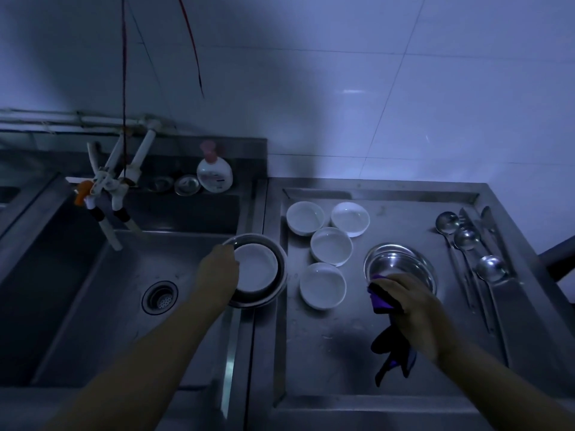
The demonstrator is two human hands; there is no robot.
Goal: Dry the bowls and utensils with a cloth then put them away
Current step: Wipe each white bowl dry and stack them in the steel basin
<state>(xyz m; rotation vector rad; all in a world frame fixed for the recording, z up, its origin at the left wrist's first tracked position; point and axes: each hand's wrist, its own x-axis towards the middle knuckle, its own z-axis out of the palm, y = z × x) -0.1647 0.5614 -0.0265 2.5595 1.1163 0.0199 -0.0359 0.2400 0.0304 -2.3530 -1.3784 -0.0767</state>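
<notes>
My left hand (217,272) grips the rim of a steel bowl (277,287) with a white bowl (256,267) nested inside it, over the sink's right edge. My right hand (410,306) holds a purple cloth (381,301), which hangs down toward the counter. Just beyond that hand sit stacked steel bowls (395,264). Several white bowls (331,245) stand on the draining counter between my hands. Ladles and other steel utensils (466,237) lie in a row at the right.
A deep steel sink (109,290) with a drain (159,297) fills the left. Taps (109,188) hang over it. A soap bottle (214,172) stands on the back ledge. The counter's raised rim (385,191) borders the draining area; a tiled wall lies behind.
</notes>
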